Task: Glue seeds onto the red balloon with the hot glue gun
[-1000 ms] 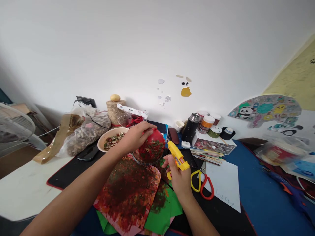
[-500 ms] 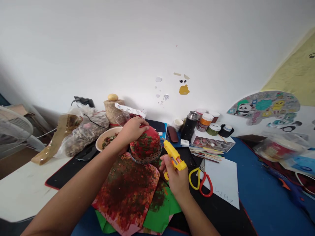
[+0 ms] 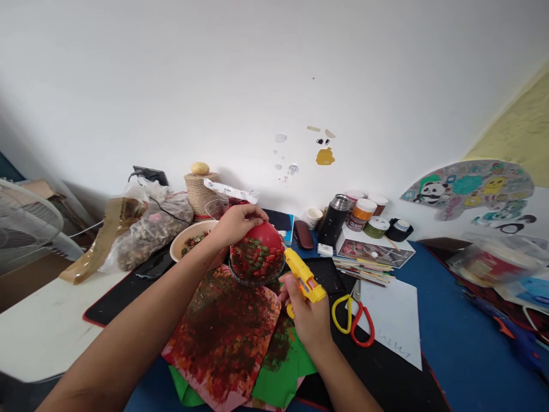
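Note:
My right hand is wrapped round a yellow hot glue gun, its nozzle close to the right side of a red dome-shaped object. Red and green bits cover the dome's lower part, while its top is smooth, bare red. From the upper left, my left hand grips the dome, fingers curled over its top edge; some fingertips are hidden behind it. Beneath lies a paint-stained red sheet over green paper. A bowl of small mixed pieces stands left of the dome, partly behind my left wrist.
Scissors with red and yellow handles lie right of my right hand, by white paper. Behind are a black thermos, paint jars and thin sticks. Twine and a filled plastic bag stand at left.
The dome has tilted and turned under my left hand, showing more of its bare red top. The glue gun stays beside it in my right hand. The view has shifted slightly.

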Demonstrator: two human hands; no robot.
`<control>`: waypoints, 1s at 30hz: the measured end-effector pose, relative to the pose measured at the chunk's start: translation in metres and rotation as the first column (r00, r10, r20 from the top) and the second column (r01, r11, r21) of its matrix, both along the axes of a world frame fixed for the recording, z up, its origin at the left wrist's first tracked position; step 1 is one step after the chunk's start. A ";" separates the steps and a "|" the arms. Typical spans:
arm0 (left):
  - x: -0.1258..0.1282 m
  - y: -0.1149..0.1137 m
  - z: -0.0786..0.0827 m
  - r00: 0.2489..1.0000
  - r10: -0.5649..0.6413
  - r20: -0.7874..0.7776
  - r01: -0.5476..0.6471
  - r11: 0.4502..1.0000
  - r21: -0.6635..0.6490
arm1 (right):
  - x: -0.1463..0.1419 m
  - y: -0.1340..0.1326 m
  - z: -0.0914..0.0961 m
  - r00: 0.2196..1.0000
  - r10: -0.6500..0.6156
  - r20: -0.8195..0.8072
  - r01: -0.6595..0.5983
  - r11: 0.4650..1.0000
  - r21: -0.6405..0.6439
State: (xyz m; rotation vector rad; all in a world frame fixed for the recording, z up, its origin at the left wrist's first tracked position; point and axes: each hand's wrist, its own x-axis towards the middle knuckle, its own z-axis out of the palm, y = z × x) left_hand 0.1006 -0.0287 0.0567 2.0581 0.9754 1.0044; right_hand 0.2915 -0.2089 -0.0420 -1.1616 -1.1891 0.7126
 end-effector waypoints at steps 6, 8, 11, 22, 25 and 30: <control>-0.003 0.003 -0.001 0.987 -0.124 0.107 0.132 0.989 -0.069 | -0.001 -0.001 0.000 1.000 -0.006 -0.028 0.006 1.000 0.019; -0.003 0.002 -0.001 0.984 -0.144 0.103 0.153 0.985 -0.079 | -0.001 -0.002 0.002 1.000 -0.009 -0.016 0.010 1.000 0.025; -0.007 -0.006 -0.002 0.978 -0.151 0.146 0.167 0.981 -0.101 | -0.002 -0.003 0.004 1.000 -0.019 0.004 0.019 0.999 0.038; -0.051 -0.043 -0.030 0.962 -0.066 0.264 0.132 0.962 -0.238 | -0.004 -0.006 0.003 0.997 0.008 0.080 -0.013 0.998 0.065; -0.054 -0.041 -0.040 0.952 -0.098 0.290 0.168 0.959 -0.226 | -0.005 -0.008 0.003 0.995 0.006 0.104 -0.014 0.997 0.078; -0.055 -0.044 -0.043 0.966 -0.063 0.251 0.131 0.955 -0.266 | -0.005 -0.011 0.002 0.993 0.041 0.112 -0.050 0.996 0.074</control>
